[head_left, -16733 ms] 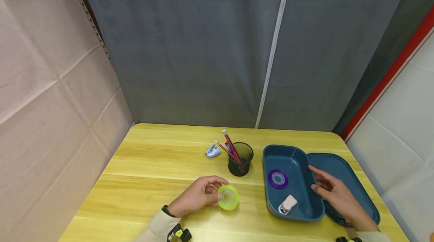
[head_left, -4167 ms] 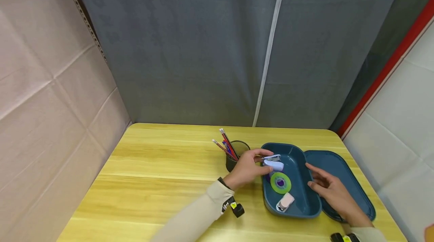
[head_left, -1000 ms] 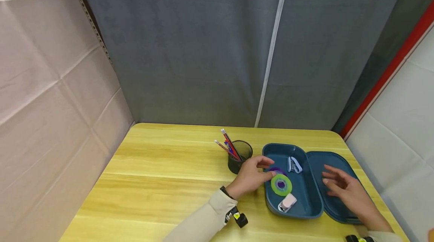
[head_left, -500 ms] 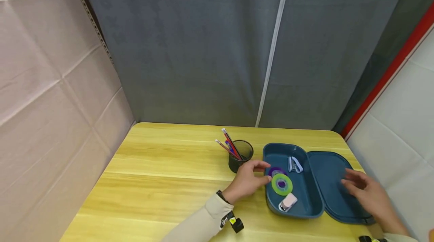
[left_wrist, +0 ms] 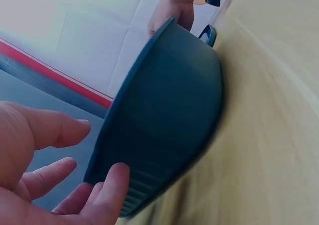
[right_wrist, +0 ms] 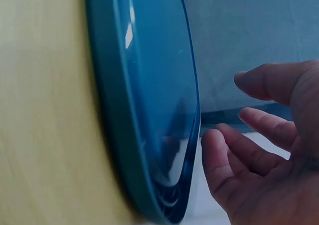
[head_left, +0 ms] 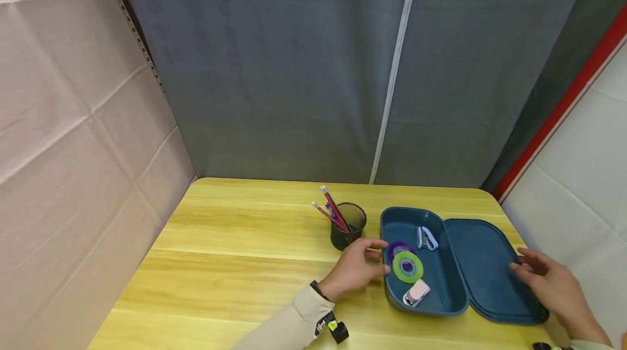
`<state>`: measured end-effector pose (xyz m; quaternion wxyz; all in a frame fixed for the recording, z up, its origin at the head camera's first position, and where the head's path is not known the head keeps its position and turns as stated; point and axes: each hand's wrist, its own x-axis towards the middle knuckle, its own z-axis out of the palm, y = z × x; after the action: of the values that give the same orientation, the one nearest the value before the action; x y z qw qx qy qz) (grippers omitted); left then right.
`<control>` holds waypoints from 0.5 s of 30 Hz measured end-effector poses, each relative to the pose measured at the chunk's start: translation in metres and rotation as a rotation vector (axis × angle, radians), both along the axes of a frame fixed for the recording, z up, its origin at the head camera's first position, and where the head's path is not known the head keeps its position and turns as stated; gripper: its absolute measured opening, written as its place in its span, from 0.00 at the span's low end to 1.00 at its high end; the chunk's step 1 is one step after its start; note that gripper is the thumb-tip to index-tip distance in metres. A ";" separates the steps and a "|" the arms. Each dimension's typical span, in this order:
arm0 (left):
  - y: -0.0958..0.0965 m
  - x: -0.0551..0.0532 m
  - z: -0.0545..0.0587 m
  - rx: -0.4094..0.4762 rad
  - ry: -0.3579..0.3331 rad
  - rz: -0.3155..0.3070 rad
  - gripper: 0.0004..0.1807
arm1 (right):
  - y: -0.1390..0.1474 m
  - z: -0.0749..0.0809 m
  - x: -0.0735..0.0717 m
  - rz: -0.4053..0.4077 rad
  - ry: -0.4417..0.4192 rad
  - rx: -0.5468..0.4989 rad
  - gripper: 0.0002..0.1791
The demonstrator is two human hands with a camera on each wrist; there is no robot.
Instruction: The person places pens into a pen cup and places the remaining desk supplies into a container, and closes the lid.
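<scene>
My left hand [head_left: 355,267] is at the left side of a dark blue plastic box [head_left: 443,290], its fingers loosely bent and gripping nothing. In the left wrist view, the fingertips lie close to the box wall [left_wrist: 164,95]; contact cannot be told. Inside the box are a light blue stapler [head_left: 430,239], a purple tape roll [head_left: 394,247], a green tape roll [head_left: 418,271] partly over it, and a small pink-and-white item [head_left: 417,291] of unclear kind. My right hand [head_left: 553,284] hovers by the right edge of the matching lid [head_left: 482,263], fingers relaxed and apart from it in the right wrist view.
A black mesh pen cup [head_left: 346,238] holding several pencils and pens stands left of the box. The wooden table [head_left: 235,246] ends at a grey curtain [head_left: 284,94] behind. A white panel [head_left: 583,186] rises on the right side.
Earlier the left hand put the green tape roll, then the stapler, into the box; now it has drawn back to the box's left side. The right hand left the box rim and moved right past the lid.
</scene>
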<state>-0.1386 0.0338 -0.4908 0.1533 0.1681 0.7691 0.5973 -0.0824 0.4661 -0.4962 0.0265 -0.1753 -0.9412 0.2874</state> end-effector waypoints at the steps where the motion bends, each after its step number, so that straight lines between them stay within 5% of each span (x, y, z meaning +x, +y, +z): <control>1: 0.000 0.000 -0.001 0.006 -0.006 -0.006 0.26 | 0.001 -0.001 0.000 -0.009 -0.006 0.001 0.41; 15: 0.004 0.000 -0.013 0.096 -0.107 -0.040 0.28 | 0.010 -0.008 0.002 -0.057 -0.021 0.019 0.38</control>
<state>-0.1391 0.0376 -0.5036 0.1978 0.1586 0.7266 0.6385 -0.0807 0.4760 -0.5045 0.0264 -0.2048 -0.9389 0.2755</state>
